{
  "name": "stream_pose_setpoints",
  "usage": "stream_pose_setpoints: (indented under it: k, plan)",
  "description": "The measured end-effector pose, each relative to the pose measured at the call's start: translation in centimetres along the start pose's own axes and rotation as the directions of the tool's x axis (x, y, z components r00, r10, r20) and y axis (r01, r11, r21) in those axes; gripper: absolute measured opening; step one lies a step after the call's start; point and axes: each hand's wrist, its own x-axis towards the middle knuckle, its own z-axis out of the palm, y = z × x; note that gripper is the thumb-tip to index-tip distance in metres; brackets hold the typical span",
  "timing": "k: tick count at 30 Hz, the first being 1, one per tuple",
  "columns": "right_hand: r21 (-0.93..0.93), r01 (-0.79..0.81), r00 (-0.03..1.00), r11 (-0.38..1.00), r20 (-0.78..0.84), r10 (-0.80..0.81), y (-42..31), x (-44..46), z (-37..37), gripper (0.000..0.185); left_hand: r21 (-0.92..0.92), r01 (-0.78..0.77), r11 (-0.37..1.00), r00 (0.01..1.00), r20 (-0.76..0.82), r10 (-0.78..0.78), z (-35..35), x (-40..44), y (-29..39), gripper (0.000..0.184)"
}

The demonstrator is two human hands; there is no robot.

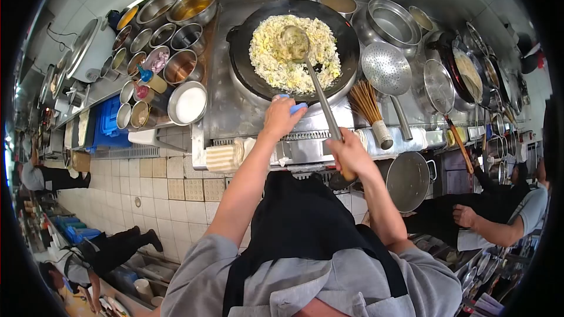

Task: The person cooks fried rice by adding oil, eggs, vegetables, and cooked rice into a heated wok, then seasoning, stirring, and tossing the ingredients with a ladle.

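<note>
A large black wok sits on the stove, holding fried rice with yellow egg bits and some green. My right hand is closed around the wooden handle of a long ladle. The ladle's bowl rests in the rice near the wok's middle. At the near rim of the wok, my left hand is closed on a blue cloth, most of it hidden under the fingers. Whether the cloth wraps the rim itself, I cannot tell.
Steel bowls of ingredients and a bowl of white powder stand left. To the right are a perforated skimmer, a bamboo brush and a deep pot. A co-worker's arm is at far right; other people are at left.
</note>
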Motion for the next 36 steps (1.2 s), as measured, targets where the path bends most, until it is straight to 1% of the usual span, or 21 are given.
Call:
stream_pose_setpoints:
  k: [1, 2, 3, 4, 5, 6, 7, 8, 9, 10, 11, 12, 15, 16, 20, 24, 27, 30, 32, 34, 36]
  plan:
    - [-0.16, 0.049, 0.997, 0.986, -0.046, -0.057, 1.6, -0.4, 0.3, 0.043, -0.005, -0.012, 1.0, 0.999, -0.037, 0.012, 0.3, -0.1, -0.3, 0.041]
    - [-0.096, 0.066, 0.989, 0.993, -0.123, -0.078, 3.6, -0.3, 2.0, 0.052, 0.008, -0.017, 1.0, 0.999, -0.03, 0.018, 0.4, -0.1, -0.5, 0.041]
    - [-0.111, 0.065, 0.99, 0.992, -0.114, -0.078, 7.3, 1.2, 2.9, 0.061, 0.017, -0.022, 1.0, 1.0, -0.019, 0.022, 0.5, -0.1, -0.7, 0.041]
    - [-0.298, 0.243, 0.935, 0.923, -0.182, -0.305, 11.3, 3.0, 3.2, 0.064, 0.025, -0.027, 0.999, 1.0, -0.009, 0.027, 0.6, -0.3, -0.8, 0.041]
    - [-0.485, 0.381, 0.828, 0.787, -0.2, -0.524, 13.6, 4.1, 3.3, 0.066, 0.014, -0.018, 1.0, 1.0, 0.005, 0.017, 0.6, -0.3, -0.7, 0.041]
    - [-0.458, 0.171, 0.933, 0.872, -0.21, -0.293, 12.0, 2.4, 2.6, 0.071, 0.005, -0.008, 1.0, 1.0, 0.017, 0.008, 0.2, -0.1, -0.6, 0.041]
    - [-0.462, 0.231, 0.92, 0.856, -0.182, -0.347, 12.1, 0.8, 1.3, 0.073, -0.004, 0.006, 1.0, 0.999, 0.031, -0.005, 0.0, -0.1, -0.6, 0.041]
    - [-0.54, 0.36, 0.847, 0.76, -0.151, -0.509, 10.7, -1.8, 0.1, 0.069, 0.004, 0.01, 1.0, 0.999, 0.037, -0.01, 0.1, -0.2, -0.7, 0.041]
    - [-0.572, 0.21, 0.926, 0.793, -0.144, -0.349, 8.2, -5.1, -1.1, 0.064, 0.01, 0.01, 1.0, 0.999, 0.035, -0.011, 0.2, -0.2, -0.8, 0.04]
    - [-0.63, 0.183, 0.941, 0.755, -0.111, -0.32, 5.8, -8.2, -2.1, 0.061, 0.014, 0.014, 1.0, 0.999, 0.03, -0.014, 0.3, -0.1, -0.9, 0.04]
    - [-0.632, 0.168, 0.953, 0.757, -0.091, -0.288, 6.0, -9.8, -3.4, 0.061, -0.001, 0.02, 1.0, 1.0, 0.02, -0.02, 0.4, -0.1, -0.7, 0.04]
    - [-0.693, 0.178, 0.947, 0.699, -0.071, -0.312, 5.6, -11.1, -4.0, 0.059, -0.013, 0.028, 1.0, 1.0, 0.013, -0.028, 0.2, -0.2, -0.5, 0.04]
    - [-0.893, 0.009, 0.972, 0.451, -0.098, -0.213, 3.5, -8.4, -5.0, 0.057, -0.015, 0.046, 0.999, 0.999, 0.028, -0.046, -0.3, -0.1, -0.3, 0.039]
    - [-0.893, 0.104, 0.925, 0.437, -0.075, -0.372, 4.7, -5.2, -6.0, 0.056, -0.013, 0.037, 0.999, 0.999, 0.024, -0.036, -0.2, -0.1, -0.4, 0.039]
    - [-0.875, 0.068, 0.887, 0.479, -0.166, -0.43, 2.0, 5.1, -6.0, 0.059, 0.01, 0.054, 0.998, 0.996, 0.07, -0.055, -0.7, 0.0, 0.0, 0.038]
    - [-0.904, 0.081, 0.905, 0.42, -0.11, -0.411, 5.3, -1.3, -4.8, 0.063, -0.009, 0.05, 0.999, 0.999, 0.017, -0.05, -0.2, -0.2, -0.4, 0.037]
    - [-0.89, 0.011, 0.972, 0.457, -0.097, -0.213, 4.5, -9.2, -3.6, 0.066, -0.032, 0.068, 0.997, 0.998, 0.015, -0.067, -0.3, -0.2, -0.1, 0.037]
    - [-0.929, 0.099, 0.948, 0.357, -0.021, -0.318, 4.0, -6.2, -4.7, 0.067, -0.022, 0.052, 0.998, 0.999, 0.002, -0.052, -0.2, -0.2, -0.4, 0.036]
    - [-0.922, 0.096, 0.937, 0.375, -0.044, -0.347, 2.0, -0.5, -4.3, 0.067, -0.02, 0.028, 0.999, 1.0, 0.004, -0.028, 0.2, -0.1, -0.5, 0.037]
    - [-0.916, 0.115, 0.896, 0.384, -0.072, -0.439, 2.4, 6.1, -4.3, 0.067, -0.015, 0.011, 1.0, 1.0, 0.007, -0.011, 0.3, -0.1, -0.7, 0.038]
    - [-0.894, 0.101, 0.914, 0.437, -0.089, -0.395, 2.2, 6.0, -2.5, 0.068, -0.002, 0.007, 1.0, 1.0, 0.023, -0.007, 0.1, 0.0, -0.6, 0.039]
